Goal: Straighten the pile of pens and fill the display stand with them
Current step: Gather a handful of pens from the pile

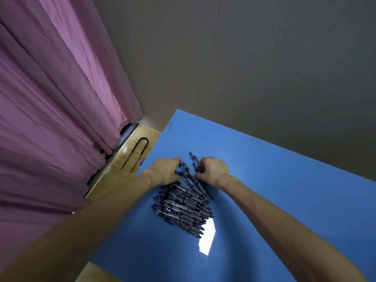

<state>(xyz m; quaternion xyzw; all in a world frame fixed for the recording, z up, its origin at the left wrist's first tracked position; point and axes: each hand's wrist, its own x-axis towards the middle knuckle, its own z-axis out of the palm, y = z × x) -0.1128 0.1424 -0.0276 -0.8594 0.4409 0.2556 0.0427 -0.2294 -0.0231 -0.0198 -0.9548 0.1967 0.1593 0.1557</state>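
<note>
Step in hand looks like the straightening: both hands work the far end of the pile of pens (184, 202), which lies on the blue bench (284, 200) at centre frame, slightly below middle. No display stand is in view, so filling has not begun as far as can be judged.

Left hand (165, 171) sits at the upper left edge of the pile, fingers curled down onto the pen ends, thumb against the barrels. Right hand (213, 169) sits at the upper right edge, fingers curled and gripping a few pens; one pen (193, 157) sticks out toward the top of the frame between the hands. The two hands are near each other, bracketing the far part of the pile.

Pens lower in the pile lie roughly parallel, long axis running from left to lower right of the frame. Those between the hands fan out steeper, toward the upper left.

Next move likely calls for squeezing the fanned pens in line with the rest, then locating the stand.

Pink curtain (50, 108) fills the left of frame.
</note>
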